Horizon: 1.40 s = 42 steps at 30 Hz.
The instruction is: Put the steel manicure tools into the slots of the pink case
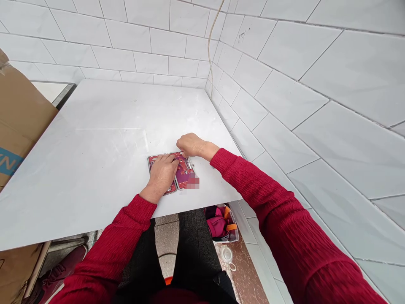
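An opened, flat, red and purple printed case with metallic-looking edges (183,179) lies on the white tabletop (104,169). Its two halves sit side by side, and part of the right half is blurred by blocky pixels. My left hand (163,172) rests over the left half, fingers laid across it toward the middle seam. At the far right corner of the case, my right hand (190,145) is closed, its fingertips turned down. Whatever those fingers pinch is hidden from view. A tiny dark bit (193,165) lies just right of the case.
White tiled walls (196,42) meet behind and right of the table, with a cable (209,46) down the corner. A cardboard box (22,109) stands left. Below are a white container (234,236) with pink and orange items, a white round lid (225,253) and a shoe (63,270).
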{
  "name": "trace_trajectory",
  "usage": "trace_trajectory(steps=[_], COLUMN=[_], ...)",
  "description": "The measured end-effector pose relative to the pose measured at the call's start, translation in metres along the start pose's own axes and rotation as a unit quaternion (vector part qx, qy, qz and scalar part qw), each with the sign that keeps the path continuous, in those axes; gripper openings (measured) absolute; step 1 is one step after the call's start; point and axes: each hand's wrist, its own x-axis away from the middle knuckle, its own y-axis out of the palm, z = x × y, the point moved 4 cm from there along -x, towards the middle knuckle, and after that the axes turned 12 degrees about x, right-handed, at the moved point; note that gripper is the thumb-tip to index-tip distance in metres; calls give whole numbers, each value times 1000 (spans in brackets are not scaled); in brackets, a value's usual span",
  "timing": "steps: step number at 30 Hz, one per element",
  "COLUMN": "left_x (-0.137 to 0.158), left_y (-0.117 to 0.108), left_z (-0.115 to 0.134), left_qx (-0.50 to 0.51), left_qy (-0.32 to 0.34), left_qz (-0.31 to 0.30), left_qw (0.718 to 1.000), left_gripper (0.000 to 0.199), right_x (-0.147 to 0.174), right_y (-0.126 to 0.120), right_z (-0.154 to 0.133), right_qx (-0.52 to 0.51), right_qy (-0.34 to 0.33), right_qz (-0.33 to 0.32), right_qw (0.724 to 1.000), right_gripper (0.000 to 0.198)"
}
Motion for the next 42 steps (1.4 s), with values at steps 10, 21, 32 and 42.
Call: trace_trajectory(steps=[10, 21, 32, 42], left_x=[1, 1, 3, 3], left_y=[3, 1, 0, -1], left_z=[-2, 0, 0, -1], left_qx=[11, -1, 4, -8], left_qy=[-8, -14, -8, -8], left_qz=[-5, -13, -4, -4], left_qw=[1000, 1000, 1000, 1000], left_gripper=[30, 30, 32, 32], right_x=[1, 6, 4, 3], right_y=[9, 23, 17, 31], right_z=[3, 6, 4, 1], right_qx=[-84, -151, -133, -155], right_qy=[31, 63, 47, 78], right_qz=[18, 60, 28, 75], right_qw=[996, 985, 990, 982], right_gripper=[19, 17, 20, 22])
